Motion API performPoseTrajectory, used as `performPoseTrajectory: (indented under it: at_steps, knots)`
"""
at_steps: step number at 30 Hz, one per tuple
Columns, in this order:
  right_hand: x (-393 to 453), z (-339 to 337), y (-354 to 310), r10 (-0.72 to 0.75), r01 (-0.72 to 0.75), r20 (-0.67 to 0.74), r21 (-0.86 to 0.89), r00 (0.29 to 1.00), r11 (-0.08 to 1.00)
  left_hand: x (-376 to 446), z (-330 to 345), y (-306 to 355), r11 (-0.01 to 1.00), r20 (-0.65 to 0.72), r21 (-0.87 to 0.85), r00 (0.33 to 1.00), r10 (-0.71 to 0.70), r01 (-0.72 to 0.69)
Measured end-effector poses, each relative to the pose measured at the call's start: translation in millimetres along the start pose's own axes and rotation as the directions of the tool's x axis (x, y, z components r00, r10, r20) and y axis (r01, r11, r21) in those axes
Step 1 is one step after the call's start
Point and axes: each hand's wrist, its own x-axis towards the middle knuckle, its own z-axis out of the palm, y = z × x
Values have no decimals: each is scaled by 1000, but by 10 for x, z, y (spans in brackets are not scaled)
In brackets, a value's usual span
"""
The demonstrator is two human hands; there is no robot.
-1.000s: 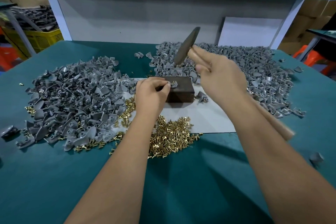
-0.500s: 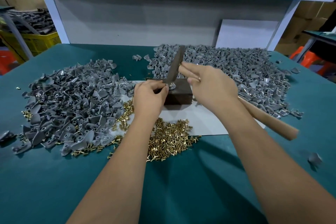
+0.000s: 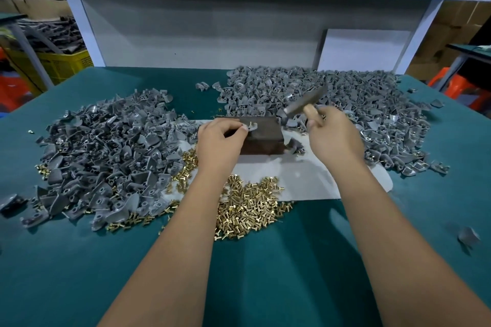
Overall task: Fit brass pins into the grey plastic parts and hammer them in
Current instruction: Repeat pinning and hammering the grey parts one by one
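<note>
Teal tabletop (image 3: 265, 287), grey backboard behind. Grey plastic part (image 3: 252, 127) sits on top of the dark block (image 3: 261, 138), brass pin (image 3: 250, 123) standing up in it. Left hand (image 3: 221, 141) grip pinches the part's near edge. Just right of that grip and above block height, right hand (image 3: 336, 138) grip wraps the hammer (image 3: 305, 102) handle close to the head. Judgement: strike square on the pin head, short stroke, left fingertips kept clear. Loose pins (image 3: 249, 210) near the left wrist; grey heaps either side.
</note>
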Motion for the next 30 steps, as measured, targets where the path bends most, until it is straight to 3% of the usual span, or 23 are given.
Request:
performPoseTrajectory:
  at_steps: [3,5,8,11,14,19,24,30]
  knots:
    - [-9,40,150,80,-68,99,-112,992,991,-2,-1,2,1000,5,-13,1000,-2,3]
    - [-36,53,154,92,-69,89,-229,992,971,-1,-1,-5,1000,9,1,1000,18,-18]
    - [-37,73,14,-138,85,-96,-420,986,904,-7,7,-15,997,4,53,999,49,-49]
    - [-66,163,-286,-328,316,-84,-132,941,939,-5,14,-14,995,-8,77,998,59,-58]
    - [-100,349,-470,-381,379,53,46,923,924,5,19,-21,989,-14,121,996,88,-86]
    - [-89,516,-481,-334,327,36,129,942,936,4,26,-24,987,-22,137,996,85,-81]
    - [-141,520,-535,-229,211,19,323,973,923,23,36,-26,981,-2,168,995,104,-102]
    - [-180,594,-599,-206,208,-38,271,978,940,13,26,-33,982,-18,154,994,110,-106]
